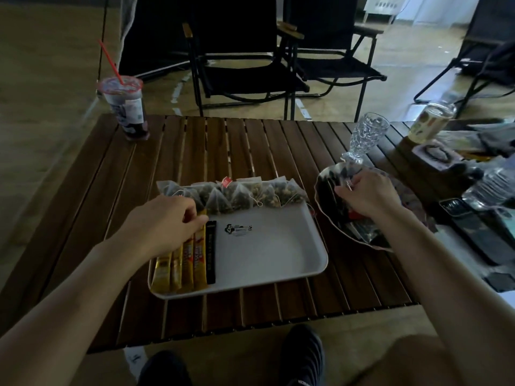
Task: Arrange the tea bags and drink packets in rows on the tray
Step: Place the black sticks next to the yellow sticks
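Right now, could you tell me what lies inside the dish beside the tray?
The dish holds dark packets; the right hand covers the rest.

tea bags point(237, 195) behind packets point(184, 263), on tray point(278, 252)

Dim room, dark slatted wooden table point(250, 146) sits under the left hand point(167, 218) and right hand point(367, 193), two black folding chairs point(245, 76) with wooden armrests well beyond both on a glossy tan floor point(404, 45), bright daylight patch point(418, 9) far beyond the right hand, second table point(395, 135) just past it.
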The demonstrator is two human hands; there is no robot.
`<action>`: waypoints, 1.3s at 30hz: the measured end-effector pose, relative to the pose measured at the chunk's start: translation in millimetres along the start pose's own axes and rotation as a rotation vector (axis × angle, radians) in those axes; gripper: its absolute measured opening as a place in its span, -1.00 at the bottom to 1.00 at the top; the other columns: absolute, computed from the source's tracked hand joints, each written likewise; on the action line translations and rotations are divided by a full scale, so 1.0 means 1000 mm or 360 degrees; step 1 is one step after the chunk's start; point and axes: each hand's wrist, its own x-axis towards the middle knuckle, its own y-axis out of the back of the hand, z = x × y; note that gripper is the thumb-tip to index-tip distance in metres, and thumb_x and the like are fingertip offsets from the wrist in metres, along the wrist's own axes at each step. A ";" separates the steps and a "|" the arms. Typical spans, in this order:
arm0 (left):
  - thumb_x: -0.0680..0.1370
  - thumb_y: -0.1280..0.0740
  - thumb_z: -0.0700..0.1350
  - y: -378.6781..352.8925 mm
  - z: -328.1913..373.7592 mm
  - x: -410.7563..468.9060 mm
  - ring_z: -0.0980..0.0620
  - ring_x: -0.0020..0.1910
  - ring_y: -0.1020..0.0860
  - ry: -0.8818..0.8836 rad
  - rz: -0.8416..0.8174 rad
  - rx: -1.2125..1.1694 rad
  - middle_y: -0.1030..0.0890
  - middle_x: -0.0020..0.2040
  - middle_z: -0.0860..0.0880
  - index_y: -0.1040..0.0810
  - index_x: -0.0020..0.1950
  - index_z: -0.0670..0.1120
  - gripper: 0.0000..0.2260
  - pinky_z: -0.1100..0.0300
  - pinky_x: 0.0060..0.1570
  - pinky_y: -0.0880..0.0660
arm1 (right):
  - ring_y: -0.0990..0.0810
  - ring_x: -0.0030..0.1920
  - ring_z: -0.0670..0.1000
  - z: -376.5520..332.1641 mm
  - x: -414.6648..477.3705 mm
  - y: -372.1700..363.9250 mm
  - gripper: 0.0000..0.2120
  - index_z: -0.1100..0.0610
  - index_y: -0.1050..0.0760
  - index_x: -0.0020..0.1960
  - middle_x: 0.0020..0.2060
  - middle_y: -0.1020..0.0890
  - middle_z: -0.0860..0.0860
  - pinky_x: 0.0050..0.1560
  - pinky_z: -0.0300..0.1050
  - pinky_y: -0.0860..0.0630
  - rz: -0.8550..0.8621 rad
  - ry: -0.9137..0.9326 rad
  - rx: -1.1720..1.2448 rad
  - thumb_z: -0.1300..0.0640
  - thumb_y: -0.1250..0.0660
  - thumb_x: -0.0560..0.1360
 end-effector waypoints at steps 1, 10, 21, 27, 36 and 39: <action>0.59 -0.19 0.20 -0.001 0.001 0.001 0.14 -0.27 -0.56 -0.0004 0.0004 0.0005 -0.58 -0.22 0.06 -0.49 -0.12 0.09 -0.76 0.21 -0.26 -0.52 | -0.60 0.03 0.18 0.004 0.003 -0.003 -0.59 0.18 -0.63 0.03 0.03 -0.67 0.16 -0.06 -0.05 -0.45 -0.0078 -0.0026 0.0007 -0.17 -0.39 0.47; 0.59 -0.20 0.19 -0.004 -0.004 0.003 0.14 -0.26 -0.56 -0.0030 -0.0011 -0.0019 -0.58 -0.21 0.06 -0.50 -0.10 0.07 -0.76 0.21 -0.25 -0.52 | -0.53 -0.13 0.05 0.010 0.006 0.001 -0.62 0.21 -0.68 0.05 -0.08 -0.65 0.12 -0.10 -0.18 -0.36 -0.0263 -0.0187 0.0232 -0.10 -0.44 0.47; 0.61 -0.18 0.18 -0.008 0.009 0.004 0.18 -0.36 -0.50 -0.0107 0.0130 -0.0036 -0.54 -0.31 0.08 -0.48 -0.14 0.08 -0.76 0.28 -0.38 -0.33 | -0.44 -0.32 0.00 0.002 -0.002 0.006 -0.66 0.29 -0.62 0.00 -0.19 -0.58 0.12 -0.30 -0.16 -0.31 -0.0244 -0.0111 0.0220 -0.02 -0.33 0.56; 0.61 -0.17 0.18 -0.007 0.007 0.005 0.18 -0.35 -0.51 -0.0101 0.0138 -0.0074 -0.56 -0.30 0.08 -0.48 -0.15 0.09 -0.75 0.24 -0.36 -0.36 | -0.52 -0.30 0.01 0.000 -0.009 0.011 -0.71 0.22 -0.62 0.06 -0.25 -0.63 0.11 -0.25 -0.13 -0.44 -0.0342 -0.0061 0.0603 0.00 -0.31 0.58; 0.61 -0.19 0.18 0.000 -0.014 -0.002 0.16 -0.26 -0.54 -0.0010 0.0139 -0.0089 -0.56 -0.19 0.09 -0.52 -0.06 0.06 -0.76 0.20 -0.29 -0.48 | -0.58 -0.34 -0.09 -0.065 -0.064 0.009 -0.87 0.23 -0.58 -0.01 -0.24 -0.68 0.06 -0.36 -0.25 -0.51 -0.1017 0.0355 0.0919 0.16 -0.36 0.56; 0.61 -0.20 0.18 0.001 -0.023 -0.005 0.15 -0.26 -0.56 0.0018 0.0119 -0.0116 -0.59 -0.13 0.10 -0.51 -0.11 0.09 -0.77 0.21 -0.31 -0.45 | -0.61 -0.31 -0.09 -0.089 -0.085 -0.008 -0.84 0.24 -0.58 0.03 -0.19 -0.68 0.08 -0.34 -0.26 -0.54 -0.1262 0.0481 0.0798 0.15 -0.31 0.59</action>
